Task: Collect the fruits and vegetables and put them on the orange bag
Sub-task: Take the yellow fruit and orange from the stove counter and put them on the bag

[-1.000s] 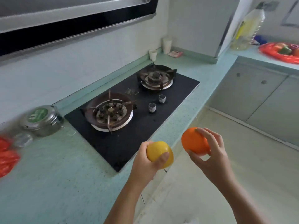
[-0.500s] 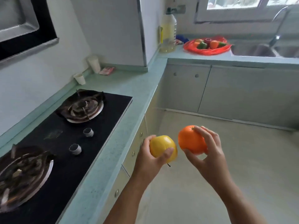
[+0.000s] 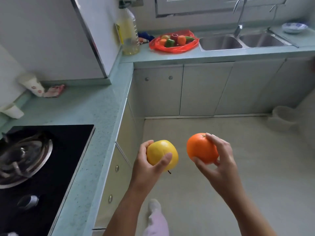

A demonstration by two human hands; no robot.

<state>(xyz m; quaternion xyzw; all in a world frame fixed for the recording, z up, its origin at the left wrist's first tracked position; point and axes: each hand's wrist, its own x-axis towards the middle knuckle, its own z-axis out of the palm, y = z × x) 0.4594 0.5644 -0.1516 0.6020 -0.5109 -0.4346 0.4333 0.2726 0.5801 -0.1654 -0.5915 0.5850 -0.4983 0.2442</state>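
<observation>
My left hand (image 3: 146, 169) grips a yellow apple (image 3: 160, 153) with its stem pointing down. My right hand (image 3: 221, 160) holds an orange (image 3: 200, 148) by its fingertips. Both fruits hang over the floor, side by side and apart. The orange bag (image 3: 172, 48) lies on the far counter, left of the sink, with several fruits and vegetables on it, among them a green pepper (image 3: 169, 42) and a red pepper (image 3: 174, 36).
A large oil bottle (image 3: 127, 31) stands left of the bag. A double sink (image 3: 242, 41) with a tap lies to its right, and a bowl (image 3: 294, 27) beyond. The gas hob (image 3: 39, 167) and paper cups (image 3: 32, 85) are on the left counter. A foot (image 3: 154, 217) is below.
The view has swung right, away from the hob toward the corner and the far counter. The orange bag and sink have come nearer. Both hands still hold their fruits.
</observation>
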